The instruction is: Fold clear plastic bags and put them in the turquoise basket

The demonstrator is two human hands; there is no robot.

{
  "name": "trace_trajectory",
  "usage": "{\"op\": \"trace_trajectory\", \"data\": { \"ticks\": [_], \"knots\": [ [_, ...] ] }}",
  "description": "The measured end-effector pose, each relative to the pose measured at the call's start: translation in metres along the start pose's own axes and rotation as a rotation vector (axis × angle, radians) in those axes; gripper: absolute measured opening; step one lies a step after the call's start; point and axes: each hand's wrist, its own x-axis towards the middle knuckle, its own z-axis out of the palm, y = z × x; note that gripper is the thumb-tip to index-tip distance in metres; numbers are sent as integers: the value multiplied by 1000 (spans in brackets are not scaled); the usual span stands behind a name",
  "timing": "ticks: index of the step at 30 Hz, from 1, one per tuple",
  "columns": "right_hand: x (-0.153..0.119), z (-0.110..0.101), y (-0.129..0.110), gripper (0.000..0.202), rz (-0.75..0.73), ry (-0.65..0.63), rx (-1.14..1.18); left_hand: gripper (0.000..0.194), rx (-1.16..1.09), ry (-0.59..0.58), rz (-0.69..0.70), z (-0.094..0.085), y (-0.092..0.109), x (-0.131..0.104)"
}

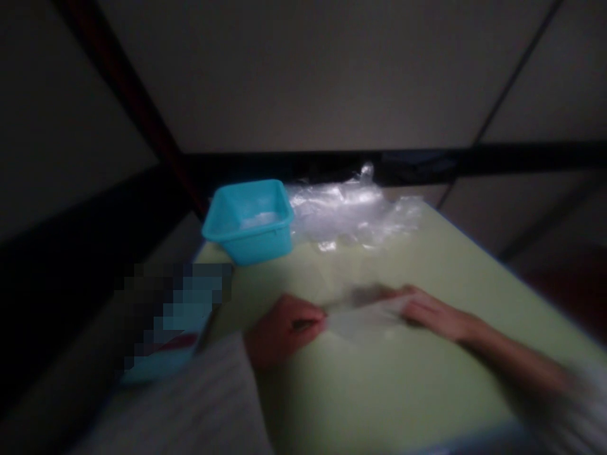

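Between my two hands stretches a thin, see-through plastic bag [363, 322], blurred, just over the tabletop. My left hand [289, 325] is closed in a pinch on its left end. At the other end, my right hand [427, 309] grips the plastic between thumb and fingers, which are partly smeared by motion. Whether anything lies inside the bag I cannot tell.
A turquoise plastic basket [256, 243] with something pale inside stands at the table's far left corner. Beside it lies a heap of crinkled clear plastic [351, 212]. The table [341, 404] is yellow-green. A pixelated patch covers the left side.
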Motion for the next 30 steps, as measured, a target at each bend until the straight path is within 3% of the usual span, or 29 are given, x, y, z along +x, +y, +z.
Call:
{"op": "trace_trajectory", "data": {
  "ticks": [3,7,11,16,22,30],
  "knots": [
    [6,0,2,51,116,66,200,36,34,8,-60,1,0,2],
    [11,-5,5,40,81,37,329,34,-79,42,-198,4,-3,4],
    [10,-10,12,31,7,-14,352,30,-261,69,-290,7,-8,4],
    [14,-6,14,25,105,70,271,28,-446,87,-401,7,-7,6],
    [19,-1,5,35,179,123,218,27,-516,102,-497,6,-2,7],
    [20,5,5,33,236,192,265,28,-527,97,-600,2,3,6]
  ]
}}
